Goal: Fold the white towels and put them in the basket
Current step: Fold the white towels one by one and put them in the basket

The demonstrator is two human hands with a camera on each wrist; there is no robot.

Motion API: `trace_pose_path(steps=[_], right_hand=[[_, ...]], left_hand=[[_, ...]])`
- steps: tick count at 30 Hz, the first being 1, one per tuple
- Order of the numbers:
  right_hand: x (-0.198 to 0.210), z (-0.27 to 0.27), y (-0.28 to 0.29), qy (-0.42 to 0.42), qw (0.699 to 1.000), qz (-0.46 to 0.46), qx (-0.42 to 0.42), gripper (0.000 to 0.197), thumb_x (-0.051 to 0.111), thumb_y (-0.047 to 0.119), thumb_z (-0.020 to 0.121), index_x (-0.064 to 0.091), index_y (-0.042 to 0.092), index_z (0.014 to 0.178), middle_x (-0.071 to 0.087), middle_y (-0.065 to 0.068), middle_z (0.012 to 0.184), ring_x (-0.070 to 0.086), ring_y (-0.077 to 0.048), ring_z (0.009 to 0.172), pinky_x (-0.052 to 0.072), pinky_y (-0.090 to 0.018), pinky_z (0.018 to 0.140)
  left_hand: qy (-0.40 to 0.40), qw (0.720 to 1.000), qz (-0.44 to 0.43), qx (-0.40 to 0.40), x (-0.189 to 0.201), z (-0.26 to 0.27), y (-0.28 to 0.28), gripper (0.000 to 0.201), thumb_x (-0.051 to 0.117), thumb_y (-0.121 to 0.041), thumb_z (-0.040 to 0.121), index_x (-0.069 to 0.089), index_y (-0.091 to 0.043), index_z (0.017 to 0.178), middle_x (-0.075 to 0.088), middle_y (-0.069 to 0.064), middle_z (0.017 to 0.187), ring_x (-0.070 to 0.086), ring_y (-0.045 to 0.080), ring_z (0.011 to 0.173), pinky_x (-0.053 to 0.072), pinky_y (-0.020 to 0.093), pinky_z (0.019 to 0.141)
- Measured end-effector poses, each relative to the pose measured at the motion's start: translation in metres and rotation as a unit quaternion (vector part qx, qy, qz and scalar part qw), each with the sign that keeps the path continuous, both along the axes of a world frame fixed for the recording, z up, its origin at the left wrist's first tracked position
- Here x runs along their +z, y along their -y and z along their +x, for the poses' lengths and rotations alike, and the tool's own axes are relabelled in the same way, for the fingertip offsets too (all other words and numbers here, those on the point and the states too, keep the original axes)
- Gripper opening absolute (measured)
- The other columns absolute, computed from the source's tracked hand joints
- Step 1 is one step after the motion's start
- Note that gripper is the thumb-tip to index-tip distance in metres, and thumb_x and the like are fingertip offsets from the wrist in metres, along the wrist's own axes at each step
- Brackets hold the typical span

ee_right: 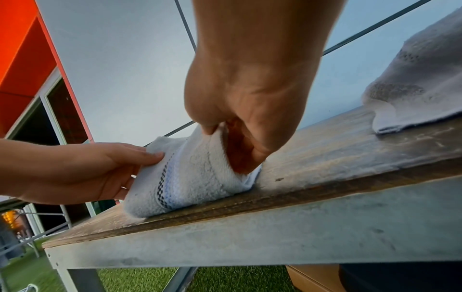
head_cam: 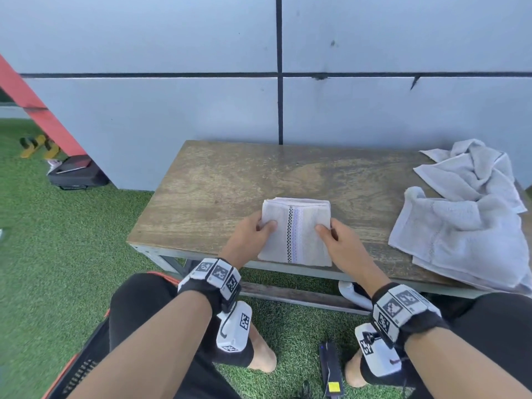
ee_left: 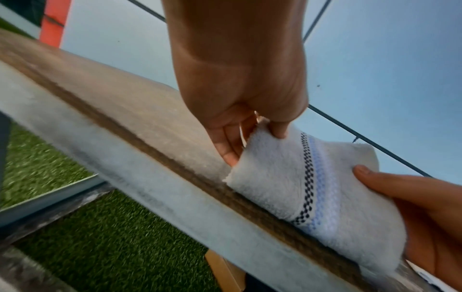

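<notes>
A folded white towel (head_cam: 296,231) with a dark checked and pale blue stripe lies near the front edge of the wooden table (head_cam: 230,180). My left hand (head_cam: 253,231) pinches its left side, thumb on top and fingers under the edge. My right hand (head_cam: 336,237) pinches its right side the same way. In the left wrist view the towel (ee_left: 312,187) bulges up between the left hand (ee_left: 252,126) and the right hand (ee_left: 400,197). The right wrist view shows the towel (ee_right: 190,177) gripped by the right hand (ee_right: 237,142) and the left hand (ee_right: 100,170). No basket is in view.
A heap of unfolded white towels (head_cam: 466,220) lies on the table's right end, overhanging the front edge. A grey panelled wall stands right behind the table. Green turf surrounds it, with a dark device (head_cam: 331,370) between my knees and a black case (head_cam: 76,174) at left.
</notes>
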State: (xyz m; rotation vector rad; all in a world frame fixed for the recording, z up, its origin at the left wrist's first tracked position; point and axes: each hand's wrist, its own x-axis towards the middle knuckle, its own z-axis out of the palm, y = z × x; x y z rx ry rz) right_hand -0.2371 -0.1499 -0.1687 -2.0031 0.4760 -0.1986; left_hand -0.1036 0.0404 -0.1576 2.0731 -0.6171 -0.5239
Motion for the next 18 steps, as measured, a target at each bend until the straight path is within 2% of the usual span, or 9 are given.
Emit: trace_pose_path(steps=[3, 7, 13, 15, 18], right_hand=[[-0.001, 0.013, 0.007, -0.024, 0.999, -0.019, -0.026, 0.022, 0.044, 0.034, 0.104, 0.056, 0.017, 0.096, 0.063, -0.003, 0.085, 0.058, -0.015, 0.07, 0.039, -0.026, 0.055], [-0.016, 0.034, 0.022, -0.095, 0.991, -0.068, -0.067, 0.034, 0.045, 0.033, 0.103, 0.055, 0.002, 0.092, 0.061, -0.008, 0.081, 0.052, -0.017, 0.066, 0.033, -0.029, 0.054], [-0.03, 0.047, 0.029, -0.122, 0.985, -0.083, -0.093, 0.034, 0.045, 0.038, 0.101, 0.053, 0.011, 0.081, 0.059, -0.003, 0.077, 0.055, -0.017, 0.07, 0.032, -0.03, 0.054], [-0.031, 0.05, 0.031, -0.132, 0.983, -0.085, -0.1, 0.036, 0.044, 0.042, 0.101, 0.049, 0.015, 0.077, 0.057, -0.002, 0.077, 0.052, -0.015, 0.07, 0.032, -0.03, 0.054], [-0.03, 0.053, 0.033, -0.13, 0.983, -0.077, -0.108, 0.039, 0.044, 0.046, 0.1, 0.044, 0.017, 0.074, 0.054, -0.001, 0.074, 0.05, -0.015, 0.067, 0.033, -0.031, 0.054]], left_hand=[[0.054, 0.997, 0.056, 0.009, -0.001, 0.011, 0.02, 0.025, 0.047, -0.04, 0.102, 0.06, -0.018, 0.102, 0.068, -0.001, 0.089, 0.065, 0.018, 0.079, 0.053, 0.036, 0.069], [0.115, 0.984, 0.126, 0.047, -0.014, 0.017, 0.042, 0.028, 0.04, -0.039, 0.104, 0.047, -0.013, 0.094, 0.059, 0.002, 0.074, 0.059, 0.024, 0.065, 0.047, 0.038, 0.06], [0.181, 0.963, 0.18, 0.085, -0.032, 0.012, 0.056, 0.022, 0.029, -0.038, 0.106, 0.04, -0.02, 0.107, 0.061, 0.004, 0.073, 0.06, 0.028, 0.065, 0.052, 0.042, 0.063], [0.177, 0.963, 0.185, 0.081, -0.033, 0.016, 0.058, 0.022, 0.028, -0.038, 0.106, 0.039, -0.019, 0.105, 0.058, 0.002, 0.071, 0.058, 0.028, 0.064, 0.049, 0.041, 0.061], [0.187, 0.96, 0.2, 0.065, -0.032, 0.024, 0.062, 0.026, 0.029, -0.04, 0.105, 0.039, -0.019, 0.095, 0.058, 0.002, 0.071, 0.059, 0.028, 0.064, 0.053, 0.044, 0.062]])
